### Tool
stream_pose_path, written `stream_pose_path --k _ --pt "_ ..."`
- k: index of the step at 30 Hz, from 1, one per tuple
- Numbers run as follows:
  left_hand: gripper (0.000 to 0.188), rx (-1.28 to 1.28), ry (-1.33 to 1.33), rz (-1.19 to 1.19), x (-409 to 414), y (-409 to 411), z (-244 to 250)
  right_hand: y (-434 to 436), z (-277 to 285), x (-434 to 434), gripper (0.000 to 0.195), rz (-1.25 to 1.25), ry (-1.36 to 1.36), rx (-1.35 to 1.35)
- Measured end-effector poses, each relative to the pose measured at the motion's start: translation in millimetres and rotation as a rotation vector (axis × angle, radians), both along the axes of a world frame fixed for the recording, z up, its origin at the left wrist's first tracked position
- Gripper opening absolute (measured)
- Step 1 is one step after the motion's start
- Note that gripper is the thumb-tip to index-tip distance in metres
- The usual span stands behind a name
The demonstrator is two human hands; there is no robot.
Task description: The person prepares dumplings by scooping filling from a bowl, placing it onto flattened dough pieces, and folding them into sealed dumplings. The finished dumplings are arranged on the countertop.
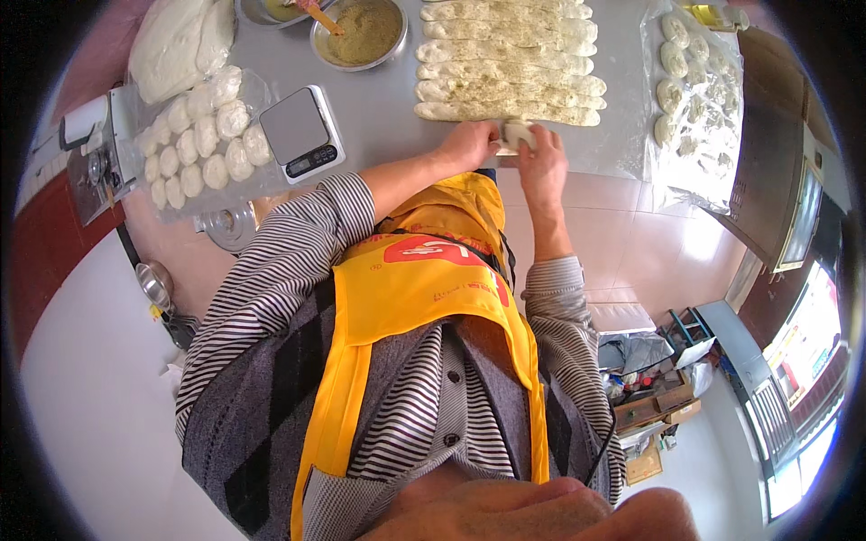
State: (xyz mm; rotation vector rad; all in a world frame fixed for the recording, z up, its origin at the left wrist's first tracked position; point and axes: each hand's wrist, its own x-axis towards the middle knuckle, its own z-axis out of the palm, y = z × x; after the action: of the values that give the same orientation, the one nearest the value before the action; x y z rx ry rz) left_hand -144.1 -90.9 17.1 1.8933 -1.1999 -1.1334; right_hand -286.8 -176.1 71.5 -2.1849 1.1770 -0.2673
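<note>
At the front edge of the metal worktable (385, 101), my two hands work close together on a small piece of dough (519, 134). The piece looks partly rolled or folded, though blur hides its exact shape. My left hand (469, 145) pinches its left end between thumb and fingers. From the right, my right hand (544, 159) grips the other end. Just beyond lie several long flattened dough strips (507, 90), side by side and specked with brownish seasoning. The nearest strip is a short way past my fingertips.
Left of my arms are a digital kitchen scale (298, 132), dough balls (215, 172) on plastic film and a large dough slab (169, 51). A metal bowl of seasoning (365, 37) stands at the back. Film-covered dough pieces (697, 101) lie at right, near an oil container (717, 17).
</note>
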Motion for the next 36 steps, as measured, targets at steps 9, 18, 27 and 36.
stream_pose_path --k 9,18,27,36 --pt "0.014 -0.21 0.0 0.051 -10.5 -14.1 -19.9 -9.1 -15.0 -1.3 0.039 -0.068 0.036 0.056" --pt "0.036 0.016 0.066 -0.111 -3.1 -20.2 2.1 34.0 -14.4 -13.5 0.046 0.037 0.047 -0.118" --pt "0.04 -0.118 -0.203 -0.077 -11.7 -8.9 -25.3 53.6 -39.8 -13.6 0.058 0.297 0.195 -0.296" --pt "0.047 0.008 -0.137 -0.271 45.9 30.6 35.1 24.5 -55.4 -17.4 0.044 0.272 0.094 -0.309"
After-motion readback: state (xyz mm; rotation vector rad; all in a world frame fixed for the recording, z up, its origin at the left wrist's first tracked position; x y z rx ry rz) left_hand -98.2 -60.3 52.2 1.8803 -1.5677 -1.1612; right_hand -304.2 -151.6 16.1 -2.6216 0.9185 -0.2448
